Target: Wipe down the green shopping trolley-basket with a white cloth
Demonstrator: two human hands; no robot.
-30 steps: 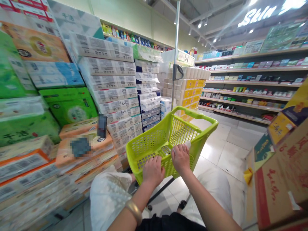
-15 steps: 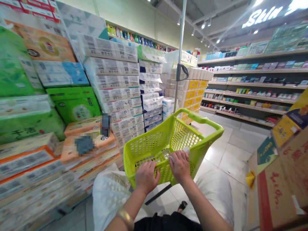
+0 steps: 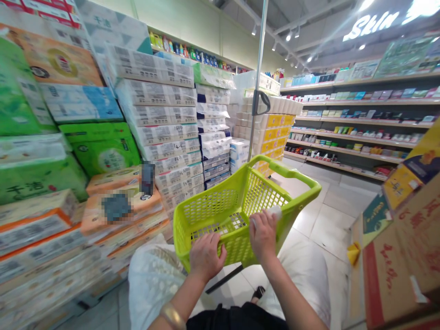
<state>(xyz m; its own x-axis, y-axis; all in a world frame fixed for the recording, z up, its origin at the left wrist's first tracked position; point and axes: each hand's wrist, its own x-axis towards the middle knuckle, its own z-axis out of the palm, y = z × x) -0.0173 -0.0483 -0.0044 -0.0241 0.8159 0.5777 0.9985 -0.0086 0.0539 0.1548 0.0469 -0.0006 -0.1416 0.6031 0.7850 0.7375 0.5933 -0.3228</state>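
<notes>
A lime-green plastic shopping basket cart with perforated sides stands in front of my knees, its pull handle raised on the far side. My left hand grips the near rim, fingers hooked over the top and thumb outside. Further right on the same rim lies my right hand, closed over a white cloth that pokes out past the fingers; it could be a tissue. Nothing shows inside the basket except its slotted floor. A gold bracelet circles my left wrist.
Stacked tissue packs rise close on the left, beside a tall pile of wrapped paper packs. Cardboard cartons stand at the right. Shelves of small boxes line the back. A metal pole rises behind the basket.
My right hand has slid a little to the right along the basket rim with the white cloth. My left hand keeps its grip on the rim; the view has shifted slightly.
</notes>
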